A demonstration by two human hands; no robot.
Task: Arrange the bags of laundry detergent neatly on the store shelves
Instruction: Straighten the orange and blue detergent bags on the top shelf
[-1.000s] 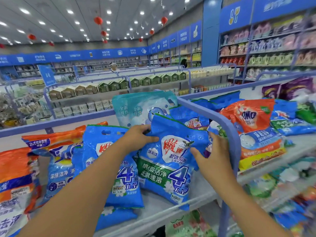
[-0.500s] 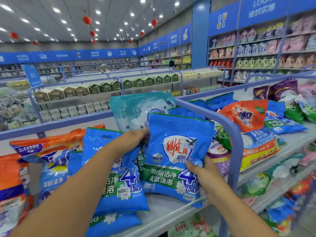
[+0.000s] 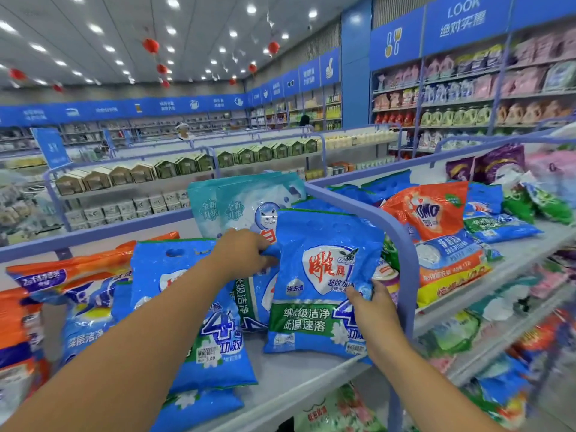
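Note:
A blue detergent bag (image 3: 318, 285) with a white-and-red logo stands upright on the grey top shelf (image 3: 290, 378). My left hand (image 3: 246, 254) pinches its upper left edge, and my right hand (image 3: 371, 304) grips its right side. A matching blue bag (image 3: 190, 307) leans just to its left, partly behind my left forearm. Behind both stands a pale teal bag (image 3: 243, 204) with a cat face. An orange bag (image 3: 433, 232) lies to the right past the rounded blue divider rail (image 3: 402, 244).
Orange and blue bags (image 3: 62, 285) pile up at the far left of the shelf. Blue, green and purple bags (image 3: 505, 201) crowd the right section. Lower shelves (image 3: 498, 332) hold more bags. Aisles of stocked shelving stretch behind.
The blue bag has gone from tilted to upright and shifted a little right toward the rail. My right hand slid from the bag's upper right corner to lower on its right side.

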